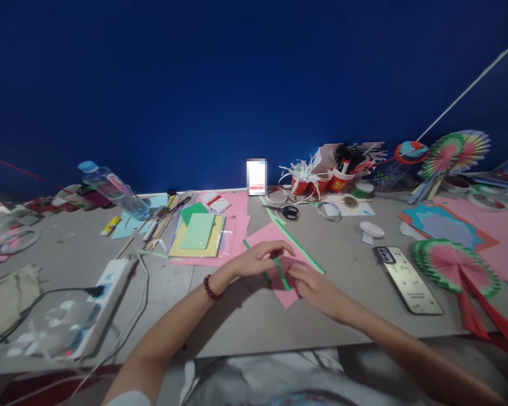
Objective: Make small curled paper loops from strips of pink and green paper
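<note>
Centre: left hand, right hand pinch green strip — bare grey table below, blue wall above.

Head cam, looks fwd+down across grey table to blue wall; left hand, right hand close in, low-centre.

Both bare arms reach forward and meet in the middle. The left hand is curled, with its fingertips pinched together. The right hand lies flat just beside it, fingers stretched toward it.
</note>
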A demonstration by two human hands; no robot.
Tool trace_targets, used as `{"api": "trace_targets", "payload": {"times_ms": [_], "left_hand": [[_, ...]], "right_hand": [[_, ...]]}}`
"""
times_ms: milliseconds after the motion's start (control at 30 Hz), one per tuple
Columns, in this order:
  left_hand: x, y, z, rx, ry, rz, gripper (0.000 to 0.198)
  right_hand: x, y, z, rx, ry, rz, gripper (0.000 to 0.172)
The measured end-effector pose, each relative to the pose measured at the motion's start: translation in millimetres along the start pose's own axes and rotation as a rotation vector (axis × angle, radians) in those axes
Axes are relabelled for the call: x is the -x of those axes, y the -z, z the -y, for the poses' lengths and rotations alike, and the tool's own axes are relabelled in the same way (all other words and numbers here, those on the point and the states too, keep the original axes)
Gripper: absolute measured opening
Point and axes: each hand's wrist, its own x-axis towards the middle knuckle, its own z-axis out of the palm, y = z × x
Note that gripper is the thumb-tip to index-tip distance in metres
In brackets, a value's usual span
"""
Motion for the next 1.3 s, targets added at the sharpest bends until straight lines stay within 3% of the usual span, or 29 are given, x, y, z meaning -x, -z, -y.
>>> {"api": "trace_targets", "payload": {"times_ms": [100, 167, 367, 467, 567, 633, 733, 933, 1067, 1167, 1300], "left_hand": [[3, 2.0, -5, -0.022, 0.029, -0.004, 0.036], [4, 1.6, -9, -0.038, 0.060, -0.002, 0.042], [11, 1.5, -9, -0.123, 0.138, -0.004, 0.042], [16, 4.0, 5, -0.266, 0.253, -0.201, 0.039], [18, 4.2, 27, -0.728, 0.372, -0.481, 0.035], [19, 1.9, 40, -0.981, 0.415, -0.525, 0.040], [19, -3.7, 51, -1.108, 0.431, -0.517, 0.053], [18, -10.3, 52, -1.000, 0.426, -0.505, 0.044], [21, -9.8, 52, -0.691, 0.388, -0.634, 0.029], [20, -0.7, 51, -0.429, 0.305, -0.684, 0.029], [4, 22.6, 51, -0.337, 0.288, -0.746, 0.020]], "right_hand": [[-22, 15, -1, -0.406, -0.158, 0.092, 0.022], [-33, 18, -3, -0.554, -0.185, 0.166, 0.021], [-40, 11, -1, -0.612, -0.159, 0.319, 0.022], [-36, 13, 1, -0.644, -0.189, 0.375, 0.028], [-33, 14, -3, -0.677, -0.187, 0.249, 0.030], [-32, 12, -9, -0.662, -0.138, 0.102, 0.029], [-31, 6, -25, -0.597, -0.065, -0.045, 0.026], [-25, -10, -57, -0.593, -0.029, -0.152, 0.031], [-21, -16, -55, -0.691, -0.068, -0.146, 0.035], [-17, -14, -46, -0.701, -0.093, -0.141, 0.037], [-18, -4, -37, -0.655, -0.073, -0.182, 0.036]]}}
